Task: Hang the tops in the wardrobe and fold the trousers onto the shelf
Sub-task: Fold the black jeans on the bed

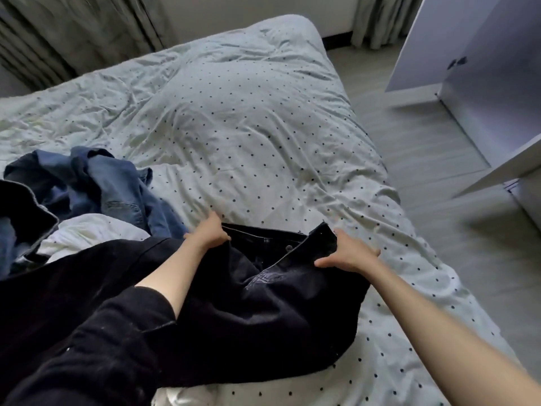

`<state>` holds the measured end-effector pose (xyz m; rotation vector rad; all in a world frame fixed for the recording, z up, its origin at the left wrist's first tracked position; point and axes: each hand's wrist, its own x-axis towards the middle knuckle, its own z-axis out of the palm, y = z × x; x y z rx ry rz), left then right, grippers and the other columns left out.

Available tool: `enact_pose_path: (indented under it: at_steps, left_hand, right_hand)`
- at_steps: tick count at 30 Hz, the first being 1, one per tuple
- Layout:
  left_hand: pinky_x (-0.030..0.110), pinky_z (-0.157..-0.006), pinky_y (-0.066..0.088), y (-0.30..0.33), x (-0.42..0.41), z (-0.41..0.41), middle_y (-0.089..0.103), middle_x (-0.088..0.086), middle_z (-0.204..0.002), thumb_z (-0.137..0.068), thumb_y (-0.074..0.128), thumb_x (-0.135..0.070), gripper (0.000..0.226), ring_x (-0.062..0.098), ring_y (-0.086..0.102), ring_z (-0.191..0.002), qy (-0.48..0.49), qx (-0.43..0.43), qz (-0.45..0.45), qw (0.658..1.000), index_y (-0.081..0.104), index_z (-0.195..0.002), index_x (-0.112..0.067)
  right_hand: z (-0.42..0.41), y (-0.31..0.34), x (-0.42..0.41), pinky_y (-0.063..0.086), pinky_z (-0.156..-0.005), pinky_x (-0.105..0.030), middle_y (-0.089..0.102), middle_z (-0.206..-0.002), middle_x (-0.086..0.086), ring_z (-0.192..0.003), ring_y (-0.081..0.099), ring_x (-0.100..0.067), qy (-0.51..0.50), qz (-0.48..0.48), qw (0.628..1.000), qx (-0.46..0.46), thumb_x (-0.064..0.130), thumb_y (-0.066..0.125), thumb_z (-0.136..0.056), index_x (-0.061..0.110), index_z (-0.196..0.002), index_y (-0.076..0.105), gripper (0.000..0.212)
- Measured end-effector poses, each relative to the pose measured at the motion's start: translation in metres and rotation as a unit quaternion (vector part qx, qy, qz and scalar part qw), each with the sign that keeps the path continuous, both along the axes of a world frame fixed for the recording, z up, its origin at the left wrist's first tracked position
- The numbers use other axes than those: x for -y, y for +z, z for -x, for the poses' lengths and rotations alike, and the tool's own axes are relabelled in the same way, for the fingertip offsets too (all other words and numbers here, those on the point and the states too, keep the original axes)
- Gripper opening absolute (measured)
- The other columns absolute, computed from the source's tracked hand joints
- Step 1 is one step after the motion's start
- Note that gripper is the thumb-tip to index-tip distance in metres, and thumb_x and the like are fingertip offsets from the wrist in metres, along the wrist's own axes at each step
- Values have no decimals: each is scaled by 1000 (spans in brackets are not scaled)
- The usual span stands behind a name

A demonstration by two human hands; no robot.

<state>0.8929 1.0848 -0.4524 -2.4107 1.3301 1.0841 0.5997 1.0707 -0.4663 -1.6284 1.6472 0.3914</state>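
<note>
A pair of black jeans (263, 303) lies on the bed in front of me, waistband away from me, button and fly showing. My left hand (209, 232) grips the left end of the waistband. My right hand (348, 254) grips the right end, thumb on top of the cloth. A heap of blue denim clothes (114, 186) lies on the bed to the left, with a dark garment (20, 206) at the far left edge. White wardrobe doors (480, 71) stand open at the right.
The bed's dotted pale duvet (248, 118) fills the middle of the view. A crumpled white cloth (87, 232) lies by the denim heap. Grey wooden floor (439, 177) runs between bed and wardrobe. Curtains (73, 33) hang behind the bed.
</note>
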Motion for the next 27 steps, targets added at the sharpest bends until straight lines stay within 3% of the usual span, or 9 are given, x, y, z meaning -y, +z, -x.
enact_pose_path:
  at_steps: [2,4,9,12,16,18,22,25,27]
  left_hand:
    - [40,-99,37,8,2,9,59,10,-121,-83,63,-17,37,30,53,-114,-54,60,29,996,55,-119,-12]
    - [35,-87,40,25,10,25,65,10,-109,-81,62,-17,22,30,58,-104,-94,106,90,986,63,-103,-15]
    - [37,-77,42,92,85,102,60,9,-109,-84,53,-3,25,29,49,-109,-182,84,344,917,64,-105,-12]
    - [38,-75,43,112,128,165,53,11,-118,-85,49,6,36,30,49,-109,-252,26,433,865,58,-116,-9]
    - [39,-105,36,77,119,193,22,12,-151,-91,47,4,62,28,30,-136,-244,-75,350,901,27,-146,-15]
    - [41,-113,25,42,83,175,12,12,-156,-96,46,-11,60,29,16,-143,-260,-17,285,922,17,-149,-17]
    - [49,-117,0,-12,3,110,3,8,-159,-100,29,-41,58,26,-3,-146,-332,190,163,909,8,-151,-24]
    - [51,-113,-10,-27,-22,63,7,4,-159,-96,19,-54,60,23,-1,-147,-319,263,147,899,13,-150,-28]
    - [52,-113,-5,-31,-20,52,3,-1,-159,-95,16,-57,62,20,-4,-146,-307,252,143,906,10,-150,-30]
  right_hand:
    - [13,0,2,32,-104,-47,60,-119,-2,-114,53,-26,-23,-35,998,55,38,73,-74,18,-124,47,60]
    - [28,5,7,36,-103,-48,63,-112,-5,-111,56,-26,-37,-59,994,87,32,76,-73,16,-113,56,48]
    - [73,26,14,38,-77,-35,57,-74,4,-82,58,-20,-101,-10,990,101,39,78,-71,19,-71,51,33]
    - [92,29,13,40,-81,-36,60,-83,3,-94,60,-23,-158,56,983,79,44,73,-73,21,-85,55,32]
    - [102,20,-2,28,-106,-50,52,-133,0,-126,45,-25,-200,118,973,-11,38,55,-87,26,-136,37,53]
    - [99,12,-16,22,-109,-51,38,-147,0,-134,34,-23,-160,138,977,-35,39,47,-93,25,-142,30,54]
    - [63,-16,-56,6,-114,-53,23,-155,3,-144,16,-14,9,221,975,-8,47,37,-97,27,-148,25,56]
    - [19,-47,-77,4,-115,-49,-2,-160,3,-147,-4,-18,131,155,978,38,56,27,-96,33,-151,3,64]
    - [2,-65,-84,5,-116,-47,-13,-159,3,-146,-14,-21,147,99,984,28,59,21,-95,31,-150,-9,68]
